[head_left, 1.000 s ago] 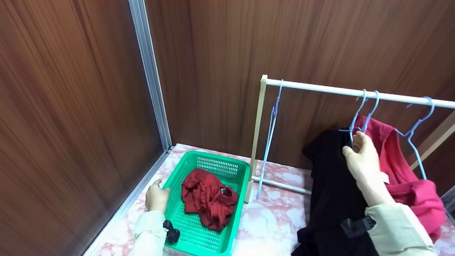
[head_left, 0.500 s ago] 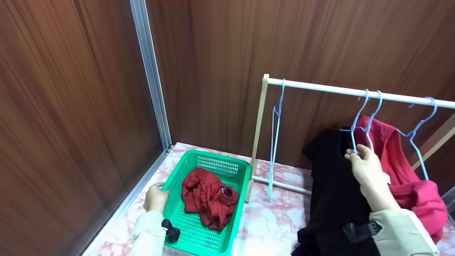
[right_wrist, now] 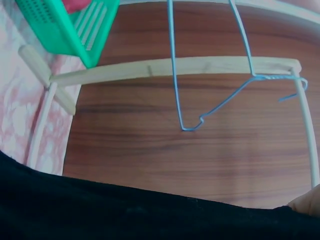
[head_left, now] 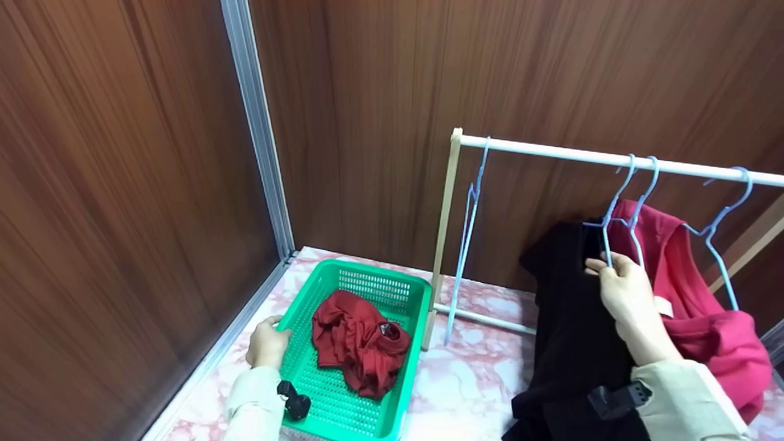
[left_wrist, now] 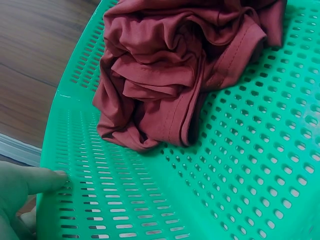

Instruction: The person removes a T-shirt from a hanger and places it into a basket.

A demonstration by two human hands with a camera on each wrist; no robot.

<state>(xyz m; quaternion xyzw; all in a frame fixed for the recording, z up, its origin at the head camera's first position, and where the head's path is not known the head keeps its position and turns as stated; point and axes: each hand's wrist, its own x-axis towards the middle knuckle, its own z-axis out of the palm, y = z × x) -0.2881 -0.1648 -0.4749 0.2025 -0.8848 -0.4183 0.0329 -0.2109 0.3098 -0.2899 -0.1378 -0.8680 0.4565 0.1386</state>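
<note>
My left hand [head_left: 267,343] grips the left rim of a green plastic basket [head_left: 422,331], its thumb over the inside wall. A crumpled dark red garment [head_left: 361,343] with a collar lies in the basket. My right hand [head_left: 628,294] pinches the arm of a blue wire hanger [head_left: 625,180] near the neckline of a black garment [head_left: 563,343]. That hanger hooks over the white rail [head_left: 551,150]. In the right wrist view the black cloth [right_wrist: 125,210] fills the bottom, and only a bit of the hand [right_wrist: 307,202] shows at the right edge.
A second blue hanger [head_left: 646,190] hangs close beside it. Further right are a pinkish-red garment [head_left: 729,343] and another hanger [head_left: 713,226]. A bare hanger [head_left: 465,245] hangs by the wooden post [head_left: 446,220]. Brown wood-grain panels [head_left: 367,122] stand behind and left.
My right hand has slid down from the hanger's neck to its lower arm. The bare hanger has swung slightly right, then back left. My left hand stays on the basket rim.
</note>
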